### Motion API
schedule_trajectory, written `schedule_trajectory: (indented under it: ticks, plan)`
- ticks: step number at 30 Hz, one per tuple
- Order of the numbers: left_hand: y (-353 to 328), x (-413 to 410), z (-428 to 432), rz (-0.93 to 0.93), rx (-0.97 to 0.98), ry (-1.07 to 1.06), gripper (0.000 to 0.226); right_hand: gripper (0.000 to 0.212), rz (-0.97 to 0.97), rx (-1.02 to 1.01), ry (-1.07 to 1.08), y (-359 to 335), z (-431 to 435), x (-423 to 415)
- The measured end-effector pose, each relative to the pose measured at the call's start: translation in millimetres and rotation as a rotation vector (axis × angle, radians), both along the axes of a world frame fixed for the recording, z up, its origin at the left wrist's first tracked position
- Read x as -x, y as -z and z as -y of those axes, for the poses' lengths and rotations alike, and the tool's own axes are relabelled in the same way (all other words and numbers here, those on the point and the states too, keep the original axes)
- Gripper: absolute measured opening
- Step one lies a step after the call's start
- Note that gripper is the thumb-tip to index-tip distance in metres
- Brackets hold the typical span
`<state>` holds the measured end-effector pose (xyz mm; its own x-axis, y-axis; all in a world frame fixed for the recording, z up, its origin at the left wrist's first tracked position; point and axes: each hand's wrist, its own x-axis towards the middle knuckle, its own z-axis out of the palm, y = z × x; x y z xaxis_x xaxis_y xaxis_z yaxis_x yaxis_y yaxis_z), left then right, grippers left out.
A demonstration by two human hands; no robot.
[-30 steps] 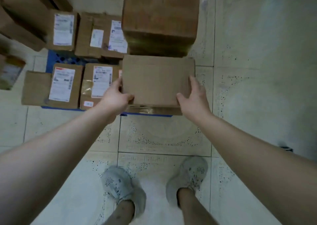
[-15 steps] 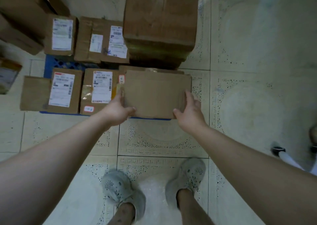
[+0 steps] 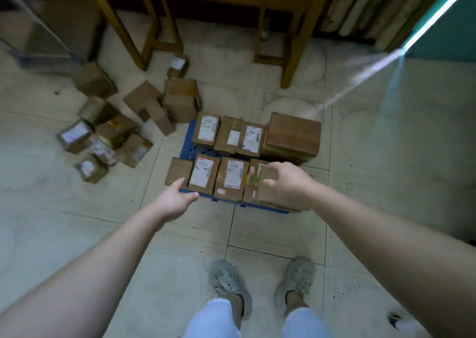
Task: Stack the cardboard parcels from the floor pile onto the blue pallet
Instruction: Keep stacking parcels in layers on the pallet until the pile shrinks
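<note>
Two bare arms reach forward in the head view. Left hand [image 3: 176,201] is open, fingers relaxed, holding nothing. It hovers at the front-left edge of the blue pallet [image 3: 188,145], just before a small plain box [image 3: 177,174].

Right hand [image 3: 288,183] is also open, fingers spread, over the plain parcel [image 3: 266,183] at the pallet's front-right corner. No finger curls round it; cannot tell if the palm touches it.

Pallet lies on the tiled floor [image 3: 386,183] mid-frame, nearly covered with parcels, blue showing only at its left side and front edge.
- Front row, left to right: small plain box, white-labelled parcel [image 3: 203,175], second labelled parcel [image 3: 231,179], plain parcel under the right hand.
- Back row, left to right: back-left labelled parcel [image 3: 206,129], two-label parcel [image 3: 243,138], big plain carton [image 3: 293,134]. The carton stands higher than the rest, apparently on another box.

Floor pile [image 3: 103,136] lies left of the pallet, well apart from both hands. It is a loose heap of small parcels, several tilted, some showing labels. A brown carton [image 3: 181,100] stands near the pallet's back-left corner.

Wooden table legs [image 3: 293,54] stand behind the pallet. Grey sneakers [image 3: 226,283] and pale trouser hems show at the bottom. A dark-and-white shoe [image 3: 401,322] is at the lower right edge. Frame edges are blurred.
</note>
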<state>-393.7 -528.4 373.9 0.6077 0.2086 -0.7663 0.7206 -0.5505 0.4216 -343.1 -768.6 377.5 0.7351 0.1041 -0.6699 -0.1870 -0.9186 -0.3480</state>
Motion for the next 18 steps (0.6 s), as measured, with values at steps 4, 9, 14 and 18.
schedule_trajectory:
  ticks: [4,9,14,18]
  plan:
    - [-72,17,-43,0.104,0.010,-0.071,0.065,0.056,0.050,-0.007,-0.109,-62,-64,3]
    - [-133,7,-92,0.236,-0.070,-0.097,0.065,0.057,0.113,-0.021,-0.277,-112,-124,-20]
    - [-166,-20,-149,0.280,-0.061,-0.101,0.066,0.058,0.209,-0.054,-0.319,-136,-174,-62]
    - [-180,-48,-197,0.300,-0.102,-0.142,0.065,0.059,0.232,-0.137,-0.363,-147,-215,-103]
